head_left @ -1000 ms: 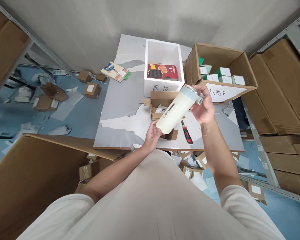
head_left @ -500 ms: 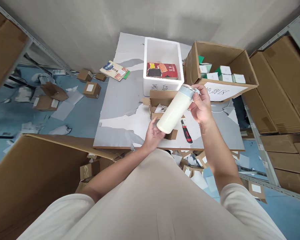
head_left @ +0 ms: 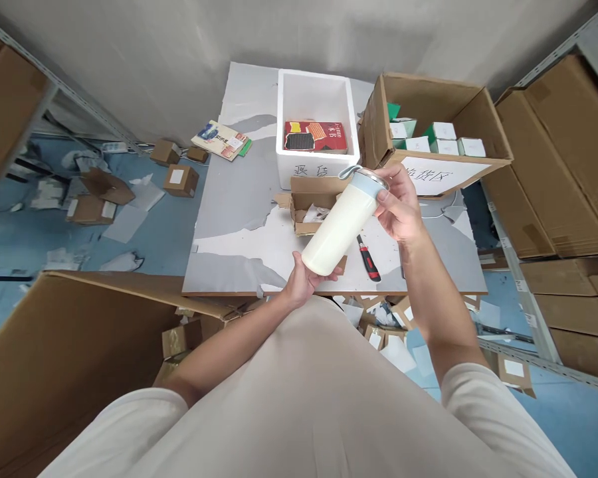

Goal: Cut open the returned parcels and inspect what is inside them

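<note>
A cream thermos bottle [head_left: 337,229] with a pale blue collar, silver-rimmed lid and small blue strap loop is tilted above the table, lid end up to the right. My right hand [head_left: 401,202] grips it at the lid, thumb on the collar. At the lower end, my left hand [head_left: 303,282] cradles the base, thumb at the side and fingers underneath. Partly hidden behind the bottle is an open small carton [head_left: 299,207] with white wrapping inside. A red and black utility knife [head_left: 369,261] lies on the table to the bottle's right.
On the table [head_left: 229,219] stand a white foam box [head_left: 319,164] holding a red package and a cardboard box [head_left: 371,129] of green-white boxes. Books [head_left: 220,139] lie at the left. A big open carton [head_left: 80,345] is at lower left; shelving [head_left: 533,299] borders the right.
The bottle has turned in my hands, bringing the strap loop into view. Its base has shifted slightly left and down, and my left fingers now reach farther beneath it.
</note>
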The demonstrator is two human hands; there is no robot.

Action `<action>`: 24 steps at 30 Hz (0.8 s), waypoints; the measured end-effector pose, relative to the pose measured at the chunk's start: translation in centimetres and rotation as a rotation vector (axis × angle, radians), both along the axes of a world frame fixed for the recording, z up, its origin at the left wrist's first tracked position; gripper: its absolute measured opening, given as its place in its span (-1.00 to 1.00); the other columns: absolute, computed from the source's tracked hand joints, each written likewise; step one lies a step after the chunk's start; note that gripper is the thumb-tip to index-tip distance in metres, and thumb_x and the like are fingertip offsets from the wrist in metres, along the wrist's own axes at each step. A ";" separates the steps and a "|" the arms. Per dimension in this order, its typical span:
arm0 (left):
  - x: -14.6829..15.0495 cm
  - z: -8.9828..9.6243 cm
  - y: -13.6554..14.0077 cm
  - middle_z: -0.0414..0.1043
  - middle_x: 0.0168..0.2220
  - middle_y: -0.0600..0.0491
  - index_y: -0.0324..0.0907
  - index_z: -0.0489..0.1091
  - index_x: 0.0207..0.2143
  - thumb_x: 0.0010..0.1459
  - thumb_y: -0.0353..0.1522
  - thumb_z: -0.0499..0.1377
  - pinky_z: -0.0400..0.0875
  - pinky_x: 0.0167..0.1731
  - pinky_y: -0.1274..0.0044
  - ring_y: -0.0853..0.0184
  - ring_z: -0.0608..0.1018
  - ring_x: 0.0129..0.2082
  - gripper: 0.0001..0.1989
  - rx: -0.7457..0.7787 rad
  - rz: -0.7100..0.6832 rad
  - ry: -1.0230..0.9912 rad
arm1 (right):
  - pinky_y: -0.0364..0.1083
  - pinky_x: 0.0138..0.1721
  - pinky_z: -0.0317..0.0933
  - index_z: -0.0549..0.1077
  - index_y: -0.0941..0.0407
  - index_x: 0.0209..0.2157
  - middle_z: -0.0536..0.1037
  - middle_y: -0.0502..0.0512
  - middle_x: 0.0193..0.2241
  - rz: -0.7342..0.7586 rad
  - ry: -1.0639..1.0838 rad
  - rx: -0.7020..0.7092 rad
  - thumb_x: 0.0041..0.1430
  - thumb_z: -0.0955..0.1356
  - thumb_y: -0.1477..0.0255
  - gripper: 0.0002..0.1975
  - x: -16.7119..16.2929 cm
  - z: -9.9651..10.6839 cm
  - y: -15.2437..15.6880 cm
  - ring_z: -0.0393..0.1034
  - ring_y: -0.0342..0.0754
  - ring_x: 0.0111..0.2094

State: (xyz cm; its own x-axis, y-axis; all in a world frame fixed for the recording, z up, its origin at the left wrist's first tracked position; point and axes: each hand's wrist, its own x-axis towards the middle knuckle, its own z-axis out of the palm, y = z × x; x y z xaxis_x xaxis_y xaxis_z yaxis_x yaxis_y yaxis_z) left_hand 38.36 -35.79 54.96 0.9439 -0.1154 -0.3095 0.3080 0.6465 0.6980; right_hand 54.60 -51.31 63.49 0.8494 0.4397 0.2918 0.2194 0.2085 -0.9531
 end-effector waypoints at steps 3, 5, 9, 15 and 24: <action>0.1 0.0 -0.6 0.58 -0.30 -0.17 -0.32 0.37 0.04 0.11 0.22 -0.14 0.45 -0.28 0.40 0.21 0.59 -0.35 -0.14 -0.009 0.055 0.059 | 0.07 -0.18 0.40 0.35 -0.02 -0.22 0.52 0.03 -0.11 -0.012 -0.034 0.009 -0.07 0.48 0.05 -0.55 0.2 -0.2 -0.4 0.44 0.04 -0.08; 0.1 0.1 -1.1 0.56 -0.19 -0.19 -0.31 0.37 0.04 0.16 0.15 -0.07 0.45 -0.28 0.41 0.18 0.60 -0.26 -0.24 -0.015 0.097 0.078 | 0.09 -0.12 0.37 0.37 -0.03 -0.22 0.52 0.04 -0.10 -0.026 -0.066 0.007 -0.07 0.48 0.06 -0.56 0.5 -0.4 -0.8 0.42 0.06 -0.03; -0.2 0.4 -2.0 0.55 -0.16 -0.20 -0.33 0.42 -0.04 0.20 0.11 -0.06 0.46 -0.32 0.42 0.17 0.60 -0.26 -0.30 -0.045 0.107 0.086 | 0.08 -0.07 0.34 0.39 -0.02 -0.23 0.51 0.03 -0.13 -0.079 -0.146 -0.002 -0.03 0.46 0.05 -0.59 1.1 -1.3 -1.3 0.41 0.04 -0.02; -0.8 -0.1 -2.8 0.57 -0.25 -0.13 -0.26 0.40 -0.02 0.22 0.11 -0.12 0.47 -0.32 0.44 0.25 0.61 -0.35 -0.31 -0.108 0.106 0.171 | 0.02 -0.18 0.39 0.37 -0.03 -0.14 0.50 0.04 -0.15 0.048 -0.064 -0.063 -0.08 0.45 -0.03 -0.46 0.7 -1.5 -1.7 0.43 -0.01 -0.12; -0.3 -1.4 -2.6 0.57 -0.25 -0.15 -0.29 0.43 -0.08 0.09 0.22 -0.08 0.48 -0.32 0.38 0.22 0.59 -0.38 -0.20 0.198 0.165 0.106 | 0.01 -0.26 0.41 0.36 -0.06 -0.09 0.46 0.01 -0.19 0.083 0.018 -0.074 -0.12 0.50 0.06 -0.44 -0.2 -0.3 -2.7 0.42 -0.02 -0.18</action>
State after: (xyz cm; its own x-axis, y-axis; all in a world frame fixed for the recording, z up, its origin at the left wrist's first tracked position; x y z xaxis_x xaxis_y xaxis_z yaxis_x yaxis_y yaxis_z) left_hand 38.03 -38.36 53.55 0.9061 0.1098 -0.4086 0.2876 0.5486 0.7851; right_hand 54.39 -54.02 63.15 0.8140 0.5286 0.2409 0.1872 0.1540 -0.9702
